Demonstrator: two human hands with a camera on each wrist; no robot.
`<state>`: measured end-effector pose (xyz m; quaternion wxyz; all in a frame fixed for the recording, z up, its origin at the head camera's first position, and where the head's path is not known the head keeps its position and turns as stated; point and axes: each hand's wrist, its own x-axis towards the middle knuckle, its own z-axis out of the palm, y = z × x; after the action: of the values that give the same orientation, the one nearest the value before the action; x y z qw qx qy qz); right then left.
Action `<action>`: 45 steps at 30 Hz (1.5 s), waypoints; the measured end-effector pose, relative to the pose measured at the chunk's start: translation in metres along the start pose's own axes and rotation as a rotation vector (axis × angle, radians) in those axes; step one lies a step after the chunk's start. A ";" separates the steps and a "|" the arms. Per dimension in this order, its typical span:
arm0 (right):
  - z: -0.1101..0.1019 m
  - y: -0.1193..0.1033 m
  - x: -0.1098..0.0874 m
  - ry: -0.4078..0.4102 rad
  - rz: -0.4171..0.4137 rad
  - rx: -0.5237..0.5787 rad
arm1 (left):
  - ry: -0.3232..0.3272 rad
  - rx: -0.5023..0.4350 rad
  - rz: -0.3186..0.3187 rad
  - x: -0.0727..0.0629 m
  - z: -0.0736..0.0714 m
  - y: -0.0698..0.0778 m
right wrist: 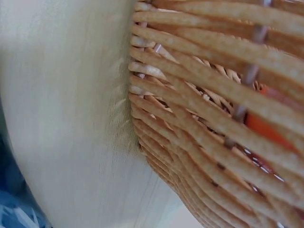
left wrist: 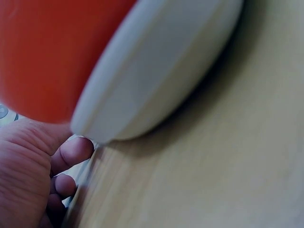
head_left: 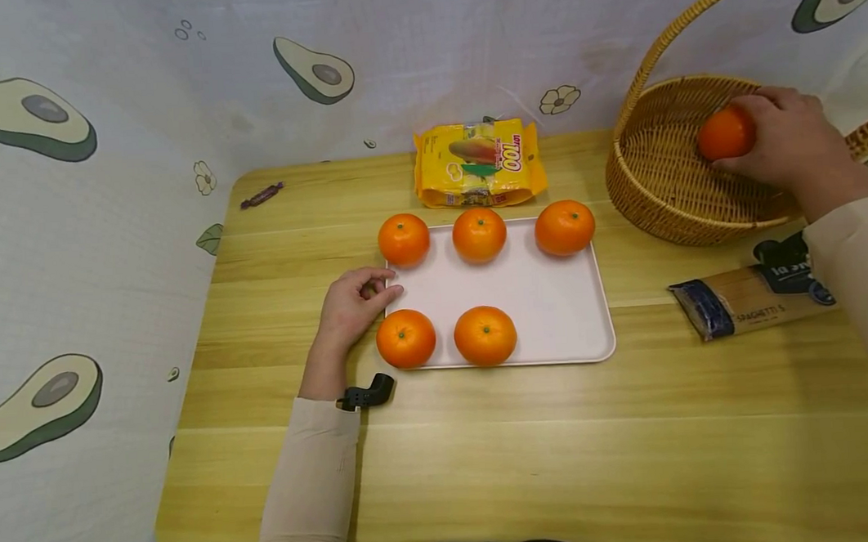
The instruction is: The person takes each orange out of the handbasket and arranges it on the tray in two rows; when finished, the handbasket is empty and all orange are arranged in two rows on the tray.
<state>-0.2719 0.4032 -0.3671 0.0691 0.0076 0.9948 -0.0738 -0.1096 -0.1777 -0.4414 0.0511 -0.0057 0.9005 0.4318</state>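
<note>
My right hand (head_left: 791, 142) grips an orange (head_left: 725, 133) inside the wicker basket (head_left: 644, 198), above its woven bottom. In the right wrist view the basket's weave (right wrist: 199, 95) hides most of that hand, and orange colour shows through the gaps. At the left end of the white tray (head_left: 546, 298), my left hand (head_left: 351, 304) pinches the rim, thumb over the edge and fingers curled. On the tray, three oranges (head_left: 480, 236) line the far side and two more (head_left: 485, 336) sit along the near side. The left wrist view has one orange (left wrist: 42, 57) close above the tray rim (left wrist: 142, 71).
Behind the tray lies a yellow snack packet (head_left: 476, 164). A spaghetti pack (head_left: 759, 299) rests in front of the basket, partly under the right sleeve. One small wrapped candy (head_left: 261, 196) lies at the back left of the wooden table (head_left: 487, 448). The basket's tall handle (head_left: 658, 46) arches overhead.
</note>
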 end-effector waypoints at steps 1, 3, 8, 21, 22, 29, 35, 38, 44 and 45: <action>0.000 0.000 0.000 0.000 -0.001 -0.003 | 0.000 0.001 0.000 0.000 0.000 0.000; 0.000 0.000 0.000 -0.002 -0.004 -0.005 | -0.001 0.001 0.002 0.000 0.000 -0.001; 0.002 -0.001 0.000 0.001 -0.015 -0.006 | 0.001 -0.005 0.008 0.000 0.000 -0.001; 0.004 0.001 0.000 0.003 -0.028 -0.013 | 0.005 -0.011 0.009 0.000 0.000 -0.001; 0.004 0.001 0.000 -0.001 -0.027 -0.013 | 0.004 -0.009 0.007 0.000 0.000 -0.001; 0.001 -0.001 -0.004 0.004 -0.021 0.013 | 0.012 -0.022 0.016 0.000 0.001 0.000; -0.004 -0.004 -0.008 0.029 -0.051 0.043 | 0.010 -0.006 0.009 0.000 0.000 0.000; -0.007 -0.007 -0.011 0.041 -0.072 0.053 | 0.010 -0.010 0.009 0.000 0.000 0.000; -0.014 -0.018 -0.020 0.063 -0.100 0.049 | 0.005 0.002 0.005 -0.001 0.000 0.001; -0.016 -0.021 -0.022 0.064 -0.104 0.045 | 0.006 0.001 0.005 -0.001 0.000 0.001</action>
<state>-0.2524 0.3848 -0.3452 0.0331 -0.0402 0.9937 -0.0995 -0.1089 -0.1768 -0.4403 0.0474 -0.0046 0.9008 0.4315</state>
